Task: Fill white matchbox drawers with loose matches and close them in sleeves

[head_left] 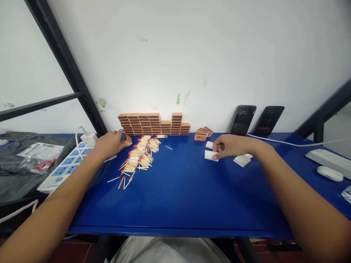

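Blue table [175,197], two phones [242,122]: left hand [109,144] pinches one matchbox [127,138], right hand [229,145] one tray [208,155]

Someone sits opposite the wall with both arms stretched out low, sleeveless as far as I can see. The left forearm [68,193] comes in from eight o'clock and slants toward two, its left wrist [98,157] nearly straight. The left hand [109,143], at eleven from the lap [168,250], is palm down, the left thumb [124,145] reaching toward three. How firmly those fingers close, I can't tell. The right forearm [290,186] enters from four and points toward ten; the right wrist [259,147] bends, so the right hand [229,144] aims at nine, fingers curled, its right thumb [216,156] below them in a pinch.
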Demonstrator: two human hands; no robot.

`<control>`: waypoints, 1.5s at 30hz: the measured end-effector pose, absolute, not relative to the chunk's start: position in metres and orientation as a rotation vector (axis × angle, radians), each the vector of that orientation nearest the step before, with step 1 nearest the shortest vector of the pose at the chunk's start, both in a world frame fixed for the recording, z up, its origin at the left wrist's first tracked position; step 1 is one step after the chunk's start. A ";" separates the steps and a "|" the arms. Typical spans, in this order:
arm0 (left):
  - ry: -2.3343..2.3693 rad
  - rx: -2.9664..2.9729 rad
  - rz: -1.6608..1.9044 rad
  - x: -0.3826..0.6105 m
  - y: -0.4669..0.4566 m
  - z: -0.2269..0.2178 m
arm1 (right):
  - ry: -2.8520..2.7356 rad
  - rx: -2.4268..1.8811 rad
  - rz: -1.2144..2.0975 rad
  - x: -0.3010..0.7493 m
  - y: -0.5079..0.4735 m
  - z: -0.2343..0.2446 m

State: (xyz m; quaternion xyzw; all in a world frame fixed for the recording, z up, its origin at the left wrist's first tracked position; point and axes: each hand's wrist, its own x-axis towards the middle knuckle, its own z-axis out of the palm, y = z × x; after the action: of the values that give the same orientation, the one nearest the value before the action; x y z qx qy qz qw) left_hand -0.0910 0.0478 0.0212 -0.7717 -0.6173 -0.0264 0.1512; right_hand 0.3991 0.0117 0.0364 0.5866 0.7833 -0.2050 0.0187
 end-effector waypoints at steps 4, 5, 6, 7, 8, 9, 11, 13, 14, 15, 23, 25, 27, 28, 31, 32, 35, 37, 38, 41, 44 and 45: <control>-1.597 -2.283 -0.471 -0.072 0.036 0.027 | 2.522 1.667 -0.735 0.378 0.001 0.038; -1.534 -2.342 -0.580 -0.065 0.031 0.028 | 2.541 1.648 -0.754 0.372 -0.002 0.038; -1.461 -2.413 -0.692 -0.057 0.026 0.028 | 2.547 1.646 -0.753 0.367 -0.005 0.037; -1.383 -2.484 -0.770 -0.048 0.020 0.028 | 2.543 1.644 -0.742 0.362 -0.007 0.037; -1.306 -2.556 -0.801 -0.039 0.014 0.027 | 2.538 1.637 -0.732 0.358 -0.010 0.037; -1.223 -2.618 -0.829 -0.030 0.007 0.026 | 2.539 1.620 -0.732 0.354 -0.013 0.037; -1.109 -2.748 -0.842 -0.015 -0.006 0.022 | 2.555 1.576 -0.774 0.346 -0.019 0.038; -1.006 -2.895 -0.800 -0.003 -0.018 0.019 | 2.566 1.540 -0.851 0.337 -0.026 0.039; -0.987 -2.959 -0.767 0.002 -0.023 0.018 | 2.560 1.517 -0.889 0.332 -0.030 0.039; -0.987 -3.012 -0.745 0.006 -0.028 0.016 | 2.548 1.482 -0.923 0.326 -0.034 0.039; -0.985 -3.108 -0.683 0.017 -0.044 0.013 | 2.735 1.341 -1.121 0.282 -0.044 0.022; -1.046 -3.042 -0.701 0.017 -0.042 0.012 | 2.835 1.469 -1.167 0.271 -0.039 0.017; -1.094 -2.970 -0.707 0.015 -0.039 0.010 | 2.896 1.634 -1.165 0.260 -0.034 0.013; -1.108 -2.943 -0.699 0.014 -0.037 0.009 | 2.893 1.692 -1.178 0.254 -0.029 0.013; -1.170 -2.903 -0.666 0.012 -0.032 0.007 | 2.768 1.634 -1.372 0.243 -0.009 0.015; -1.201 -2.906 -0.653 0.011 -0.031 0.007 | 2.720 1.553 -1.435 0.241 0.002 0.016; -1.231 -2.979 -0.602 0.011 -0.030 0.006 | 2.833 1.560 -1.257 0.236 0.042 0.016; -1.174 -3.035 -0.574 0.012 -0.031 0.005 | 3.046 1.641 -0.804 0.231 0.070 0.012; -1.141 -3.052 -0.564 0.013 -0.031 0.005 | 3.087 1.662 -0.586 0.227 0.081 0.008; -1.090 -3.070 -0.533 0.014 -0.033 0.004 | 3.000 1.730 -0.267 0.213 0.107 -0.002; -1.092 -3.070 -0.500 0.013 -0.033 0.003 | 2.930 1.787 -0.214 0.204 0.117 -0.009; -1.098 -3.066 -0.493 0.013 -0.033 0.003 | 2.918 1.796 -0.222 0.203 0.118 -0.010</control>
State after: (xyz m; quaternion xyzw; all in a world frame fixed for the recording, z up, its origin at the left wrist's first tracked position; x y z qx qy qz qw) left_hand 0.0128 -0.0333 0.0032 -0.9281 -0.3325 -0.1493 -0.0760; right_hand 0.2029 0.1180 -0.0097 0.5175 0.8408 -0.0638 -0.1453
